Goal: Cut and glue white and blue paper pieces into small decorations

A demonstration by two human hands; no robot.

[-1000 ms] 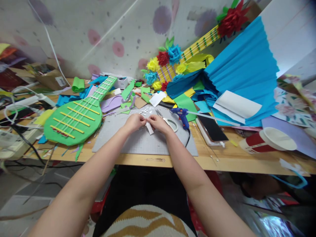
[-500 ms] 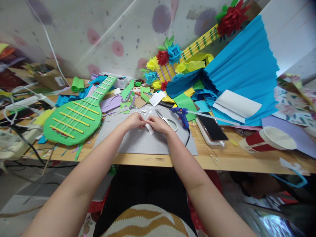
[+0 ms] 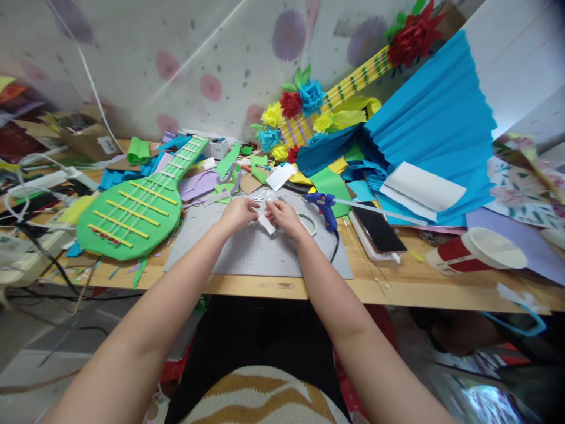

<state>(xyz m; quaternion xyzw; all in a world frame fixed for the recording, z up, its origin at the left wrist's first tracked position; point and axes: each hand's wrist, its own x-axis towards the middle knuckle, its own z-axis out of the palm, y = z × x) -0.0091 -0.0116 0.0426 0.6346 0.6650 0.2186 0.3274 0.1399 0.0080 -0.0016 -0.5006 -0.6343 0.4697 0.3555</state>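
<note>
A small white paper piece shows between my two hands, low over the grey cutting mat. My right hand pinches it near its upper end with thumb and fingers. Just to its left, my left hand is loosely curled, its thumb and fingers apart and nothing visible in them. Partly behind my right hand lie scissors, with a pale handle loop showing. A blue glue gun rests to the right of them. Small white bits lie beyond my fingers.
A green paper lute-like instrument lies at left. A phone and a paper cup stand at right. Behind are paper scraps, a yellow flowered instrument neck and blue crepe paper. A cable trails from the glue gun.
My hands, which met at the fingertips over the white paper piece, have moved slightly apart. My left fingers have come away, and more of the paper shows.
</note>
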